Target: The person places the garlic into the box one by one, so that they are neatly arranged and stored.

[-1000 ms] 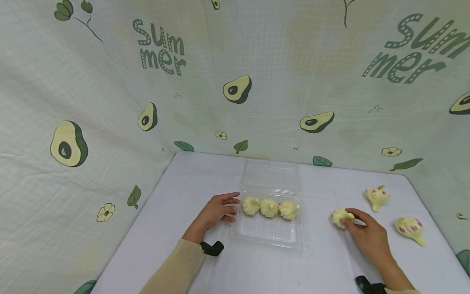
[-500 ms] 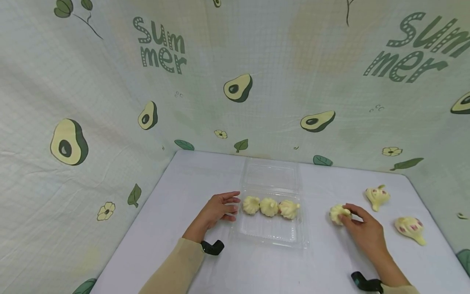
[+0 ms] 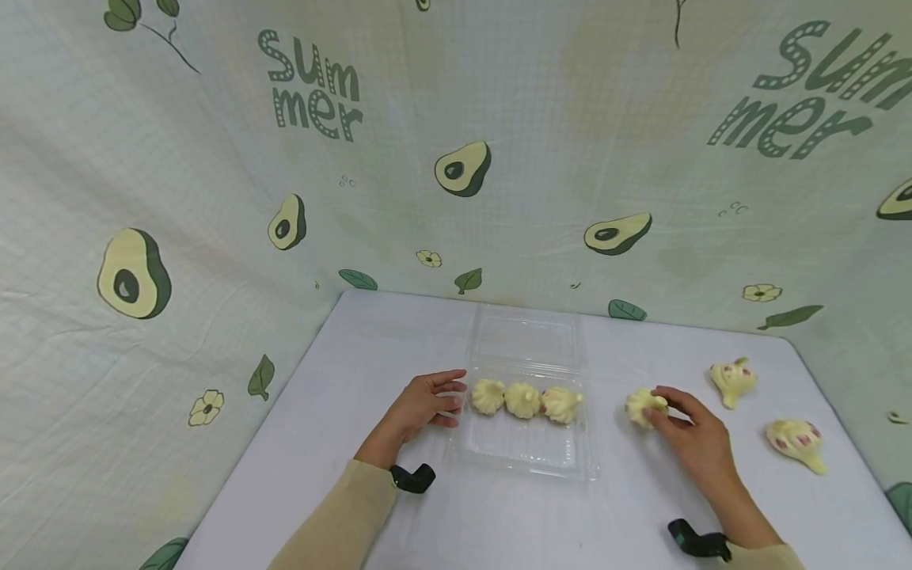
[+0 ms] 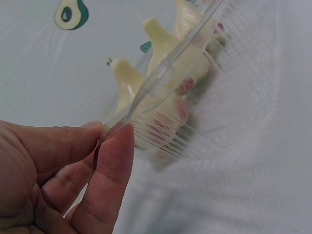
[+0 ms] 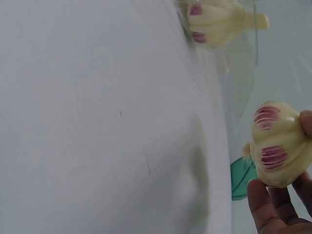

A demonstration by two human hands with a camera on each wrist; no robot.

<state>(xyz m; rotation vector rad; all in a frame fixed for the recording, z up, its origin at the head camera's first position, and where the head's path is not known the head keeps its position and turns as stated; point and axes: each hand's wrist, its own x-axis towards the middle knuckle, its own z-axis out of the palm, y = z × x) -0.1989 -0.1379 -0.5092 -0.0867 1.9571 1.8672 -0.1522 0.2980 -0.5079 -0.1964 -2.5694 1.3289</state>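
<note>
A clear plastic clamshell container (image 3: 518,455) lies with its lid folded back on the white table, three garlic bulbs in a row inside it. My left hand (image 3: 423,408) is at the container's left side, and the left wrist view shows its thumb and finger pinching the clear rim (image 4: 161,73). To the right of the container, my right hand (image 3: 697,439) holds a garlic bulb (image 3: 641,407) above the table between thumb and fingers. Purple streaks mark this bulb (image 5: 278,141) in the right wrist view. The bulb's far side is hidden.
Two more garlic bulbs lie on the right of the table, one farther back (image 3: 732,381) and one nearer (image 3: 794,443). A printed cloth (image 3: 527,198) hangs behind and at the sides. The raised lid (image 3: 526,340) lies toward the back.
My right hand has moved left and slightly away from me with the garlic bulb, closer to the container. My left hand stays at the container's rim.
</note>
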